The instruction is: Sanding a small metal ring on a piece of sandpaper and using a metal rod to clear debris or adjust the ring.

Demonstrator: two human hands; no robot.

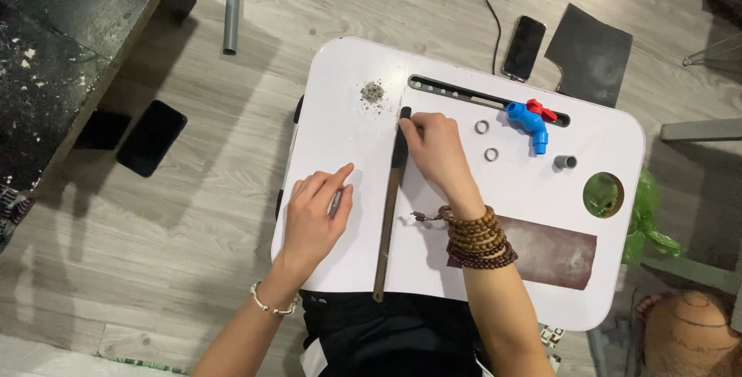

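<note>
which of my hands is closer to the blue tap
Right. Your right hand rests on the long tool just left of the blue tap; your left hand lies farther left, across the tool.

Long dark file (389, 207) lengthwise on white lap table (348, 114) (handle nearest)

a white rounded lap table (348, 83) carries everything. on it lies a long stick, black at its upper part and brown below (389, 207). right of the stick lie two pale grey rings (482, 127), a bright blue plastic tap with a red handle (530, 120) and a short grey tube piece (565, 162). a mottled reddish-brown sheet of sandpaper (553, 252) lies lower right. a speckled grey heap of dust (372, 92) lies up and left of the stick. dark brown wooden beads (475, 239) wrap one wrist.
</note>
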